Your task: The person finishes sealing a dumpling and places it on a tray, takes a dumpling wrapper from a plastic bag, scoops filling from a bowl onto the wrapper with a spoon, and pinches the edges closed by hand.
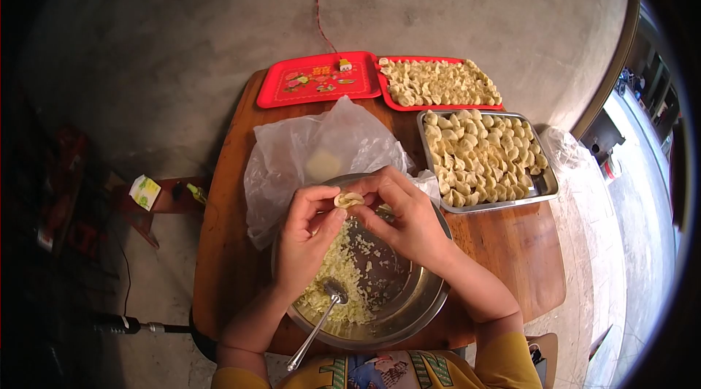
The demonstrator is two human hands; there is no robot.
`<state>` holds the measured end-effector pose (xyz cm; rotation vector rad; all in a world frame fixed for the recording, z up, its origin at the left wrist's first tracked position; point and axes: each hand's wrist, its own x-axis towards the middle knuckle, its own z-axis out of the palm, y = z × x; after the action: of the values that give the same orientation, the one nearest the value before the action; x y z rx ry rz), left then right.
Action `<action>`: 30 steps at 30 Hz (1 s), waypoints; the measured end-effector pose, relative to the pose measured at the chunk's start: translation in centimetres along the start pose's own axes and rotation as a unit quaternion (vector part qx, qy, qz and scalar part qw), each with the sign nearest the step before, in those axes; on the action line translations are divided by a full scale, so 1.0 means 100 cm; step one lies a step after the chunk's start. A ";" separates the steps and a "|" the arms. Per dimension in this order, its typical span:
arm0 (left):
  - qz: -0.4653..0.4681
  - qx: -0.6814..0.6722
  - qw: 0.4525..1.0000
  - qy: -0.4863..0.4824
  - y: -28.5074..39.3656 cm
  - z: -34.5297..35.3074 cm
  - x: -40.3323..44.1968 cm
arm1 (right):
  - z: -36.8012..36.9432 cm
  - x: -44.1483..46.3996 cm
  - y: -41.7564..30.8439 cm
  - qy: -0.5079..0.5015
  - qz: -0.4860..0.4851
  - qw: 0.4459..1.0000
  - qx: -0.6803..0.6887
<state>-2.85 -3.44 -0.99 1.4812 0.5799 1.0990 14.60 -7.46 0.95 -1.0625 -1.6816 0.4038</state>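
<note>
Between my two hands is a small folded dumpling (349,200), pinched above the far side of a wide metal bowl (431,300). The fingers and thumb of my left hand (310,232) grip its left end. My right hand (398,217) is closed on its right side. Chopped pale-green filling (350,272) lies in the bowl, mostly on the left. A metal spoon (319,327) rests in the filling, its handle over the near rim. Behind the bowl, a clear plastic bag (281,162) holds pale round wrappers (323,165), seen dimly through the plastic.
At the right, a metal tray (544,188) is filled with rows of dumplings. Farther back stands a red tray (398,104) of more dumplings, beside a red patterned tray (281,89). A plug (345,65) on a cord hangs there. Left of the wooden table (226,257) is a low bench (175,199).
</note>
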 end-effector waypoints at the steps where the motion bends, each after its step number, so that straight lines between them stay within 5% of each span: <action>1: 0.000 0.000 1.000 0.001 -0.001 -0.001 0.000 | 0.000 0.000 0.000 0.006 -0.005 1.000 0.003; 6: 0.096 0.137 0.986 0.027 -0.005 -0.002 0.001 | -0.001 0.001 -0.004 -0.003 0.003 1.000 -0.003; 15: 0.071 0.064 0.995 0.020 -0.001 0.002 0.001 | -0.002 0.001 0.002 -0.001 -0.017 1.000 -0.008; 30: 0.097 0.133 0.986 0.021 0.003 0.001 0.001 | -0.003 0.003 0.003 -0.012 -0.029 0.999 -0.016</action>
<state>-2.83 -3.49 -0.66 1.7784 0.6420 1.2421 14.98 -7.18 1.03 -1.0329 -1.7421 0.3548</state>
